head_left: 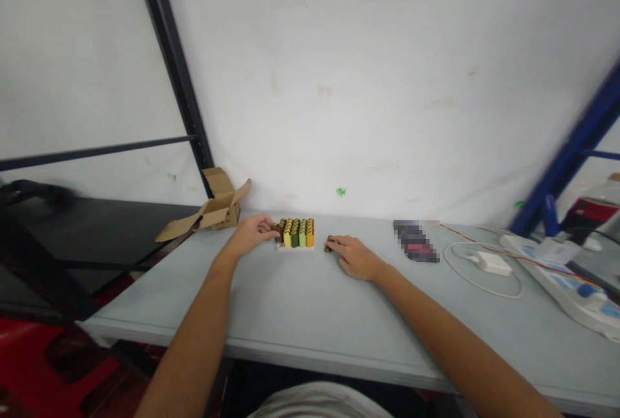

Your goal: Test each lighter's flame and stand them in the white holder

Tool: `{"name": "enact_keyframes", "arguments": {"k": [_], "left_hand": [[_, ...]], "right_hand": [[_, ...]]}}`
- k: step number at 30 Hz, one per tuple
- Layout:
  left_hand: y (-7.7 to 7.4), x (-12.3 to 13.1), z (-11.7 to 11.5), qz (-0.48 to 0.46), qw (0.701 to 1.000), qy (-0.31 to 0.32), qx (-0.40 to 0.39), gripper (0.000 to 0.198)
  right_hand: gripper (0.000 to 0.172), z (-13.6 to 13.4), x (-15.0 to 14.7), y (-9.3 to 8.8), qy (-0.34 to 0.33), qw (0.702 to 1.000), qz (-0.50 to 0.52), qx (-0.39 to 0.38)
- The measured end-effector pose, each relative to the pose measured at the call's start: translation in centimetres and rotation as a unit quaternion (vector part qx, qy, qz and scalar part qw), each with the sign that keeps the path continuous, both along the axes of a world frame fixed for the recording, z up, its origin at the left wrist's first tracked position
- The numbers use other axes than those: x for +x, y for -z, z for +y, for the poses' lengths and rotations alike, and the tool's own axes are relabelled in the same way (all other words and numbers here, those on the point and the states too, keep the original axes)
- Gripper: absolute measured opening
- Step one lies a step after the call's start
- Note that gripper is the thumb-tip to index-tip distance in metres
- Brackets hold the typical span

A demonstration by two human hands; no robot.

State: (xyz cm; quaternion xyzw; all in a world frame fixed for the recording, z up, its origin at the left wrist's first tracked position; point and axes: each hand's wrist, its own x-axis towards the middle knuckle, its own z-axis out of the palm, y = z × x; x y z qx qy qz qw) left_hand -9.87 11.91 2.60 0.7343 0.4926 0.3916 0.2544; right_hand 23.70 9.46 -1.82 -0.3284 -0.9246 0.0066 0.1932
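Note:
Rows of small upright lighters [301,236] in yellow, green and orange, with dark and gold tops, stand in a low white tray [296,249] on the grey table. At the tray's left end, my left hand [252,232] has thumb and fingers closed around a brown lighter [278,232], partly hidden by the fingers. To the right of the tray, apart from it, my right hand [357,256] rests low over the table. Its fingertips are closed on a small dark brown piece [328,245], mostly covered, so its kind is unclear.
An opened cardboard box [223,208] lies behind my left hand. At right are a blurred-out dark flat object [416,241], a white adapter [493,263] with its looped cable, and a long white power strip [557,282]. A white wall [339,101] bounds the table's back.

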Motion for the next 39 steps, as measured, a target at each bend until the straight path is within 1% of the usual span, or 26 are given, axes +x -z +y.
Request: {"name": "enact_keyframes", "arguments": {"k": [4, 8, 13, 16, 18, 20, 22, 23, 25, 27, 29, 31, 33, 35, 39], "left_hand": [[0.3, 0.5, 0.0, 0.002, 1.000, 0.003, -0.012, 0.037], [0.3, 1.0, 0.0, 0.007, 1.000, -0.008, -0.001, 0.035], [0.9, 1.2, 0.4, 0.039, 0.999, 0.003, -0.014, 0.033], [1.1, 1.2, 0.5, 0.040, 0.999, -0.005, -0.016, 0.033], [1.0, 1.0, 0.5, 0.038, 0.999, -0.002, -0.026, 0.033], [1.0, 0.5, 0.5, 0.032, 0.998, 0.015, -0.051, 0.033], [1.1, -0.5, 0.5, 0.026, 0.996, 0.035, -0.079, 0.034], [1.2, -1.1, 0.6, 0.025, 0.995, 0.037, -0.088, 0.035], [1.6, -2.0, 1.0, 0.021, 0.996, 0.015, -0.084, 0.035], [2.1, -2.6, 1.4, 0.011, 0.997, -0.028, -0.064, 0.035], [2.6, -2.5, 1.8, 0.001, 0.997, -0.061, -0.048, 0.035], [2.9, -2.1, 2.1, 0.001, 0.997, -0.073, -0.037, 0.037], [3.2, -1.7, 2.4, 0.005, 0.997, -0.070, -0.026, 0.039], [3.3, -1.4, 2.5, 0.007, 0.998, -0.063, -0.020, 0.040], [3.5, -1.4, 2.8, 0.006, 0.998, -0.052, -0.025, 0.041]], "right_hand": [[0.050, -0.6, 0.0, -0.1, 0.021, 1.000, 0.008, -0.003], [0.044, -0.9, 0.3, 0.0, 0.050, 0.999, 0.017, 0.000], [0.029, -1.1, 0.9, -0.1, 0.049, 0.998, 0.027, 0.009], [0.019, -1.0, 0.9, -0.4, 0.043, 0.999, 0.005, -0.007], [0.016, -0.9, 0.8, -0.5, 0.057, 0.998, -0.017, -0.005], [0.019, -0.7, 0.7, -0.5, 0.078, 0.997, -0.026, 0.003], [0.024, -0.5, 0.8, -0.3, 0.084, 0.996, -0.009, -0.004], [0.026, -0.5, 0.9, -0.2, 0.084, 0.996, 0.011, -0.014], [0.030, -0.4, 1.2, -0.1, 0.089, 0.991, 0.084, -0.050], [0.031, -0.3, 1.5, -0.1, 0.108, 0.970, 0.193, -0.102], [0.031, -0.2, 1.8, -0.2, 0.132, 0.933, 0.306, -0.140], [0.030, 0.0, 2.0, -0.2, 0.148, 0.894, 0.392, -0.159], [0.032, 0.3, 2.1, -0.2, 0.158, 0.865, 0.441, -0.181], [0.036, 0.6, 2.1, -0.2, 0.162, 0.850, 0.460, -0.198], [0.035, 0.4, 1.9, -0.5, 0.144, 0.845, 0.481, -0.182]]}}
